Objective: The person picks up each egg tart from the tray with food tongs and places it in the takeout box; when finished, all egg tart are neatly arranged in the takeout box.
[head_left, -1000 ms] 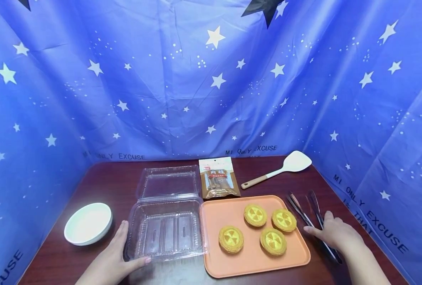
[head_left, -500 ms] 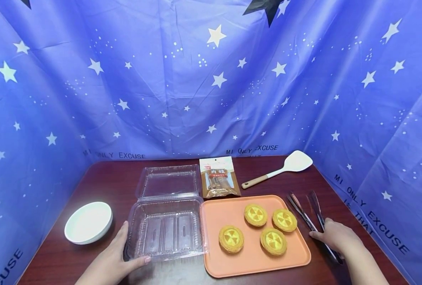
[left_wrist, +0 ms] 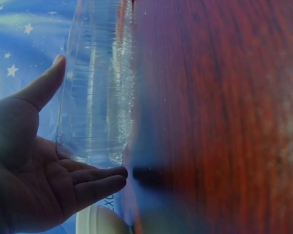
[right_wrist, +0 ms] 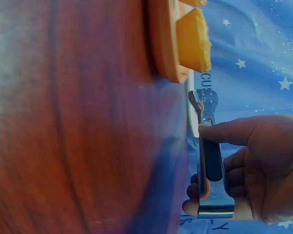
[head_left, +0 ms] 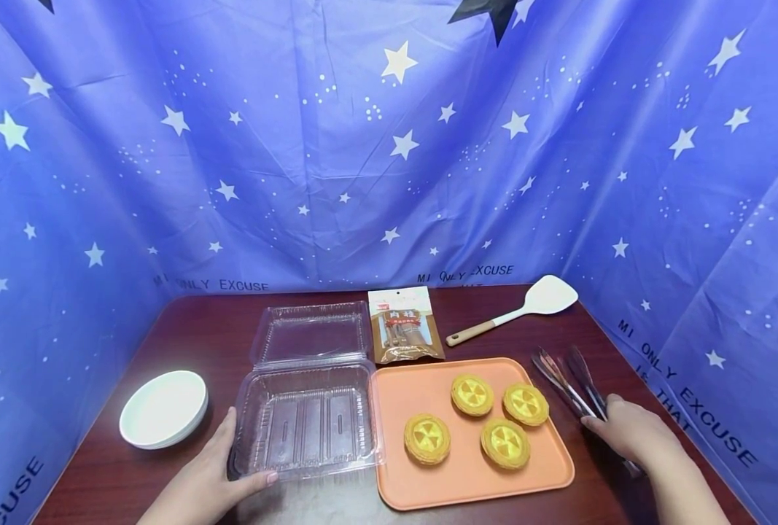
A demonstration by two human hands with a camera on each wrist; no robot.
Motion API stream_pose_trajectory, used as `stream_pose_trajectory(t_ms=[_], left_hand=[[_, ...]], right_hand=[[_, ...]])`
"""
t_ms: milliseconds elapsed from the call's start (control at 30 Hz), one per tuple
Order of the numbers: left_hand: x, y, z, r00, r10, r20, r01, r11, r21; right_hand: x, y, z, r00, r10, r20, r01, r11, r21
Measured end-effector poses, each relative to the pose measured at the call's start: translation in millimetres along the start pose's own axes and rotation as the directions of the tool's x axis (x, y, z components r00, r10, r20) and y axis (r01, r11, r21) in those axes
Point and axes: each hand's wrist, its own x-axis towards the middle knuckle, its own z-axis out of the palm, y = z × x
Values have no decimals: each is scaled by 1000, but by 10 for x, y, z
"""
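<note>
My left hand point(head_left: 208, 470) lies at the near left corner of an open clear plastic clamshell container point(head_left: 313, 426). Its fingers run straight along the left side, while the thumb touches the front rim. In the left wrist view, the palm shows beside the container wall point(left_wrist: 97, 97). To the right of an orange tray point(head_left: 398, 386), my right hand point(head_left: 634, 434) grips metal food tongs point(head_left: 566, 390). The right wrist view shows the thumb on their black grip point(right_wrist: 213, 161) and the fingers curled around behind; the two tips stand slightly apart. Several yellow egg tarts point(head_left: 505, 443) sit on the tray.
A white bowl point(head_left: 164, 410) stands left of the container. Behind the tray lie a brown and white packet point(head_left: 405, 326) and a white spatula point(head_left: 549, 295) with a wooden handle. A blue starry curtain point(head_left: 336, 146) surrounds the dark wooden table point(head_left: 192, 335).
My right hand has closed further around the tongs, and their arms have come nearer each other. It has shifted slightly right with them. My left hand stays at the container.
</note>
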Motion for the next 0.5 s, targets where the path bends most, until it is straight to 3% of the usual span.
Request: stream_pose_trajectory(t_ms=[267,500], left_hand=[[-4,7,-4,1000,4,0,-4,1000,7],[-14,8,-7,1000,-1,14,0,1000,6]], right_hand=[[-82,53,-252,994,-34,-105,38,999,31],[-173,67,-404,974,-118,-193,128,991,40]])
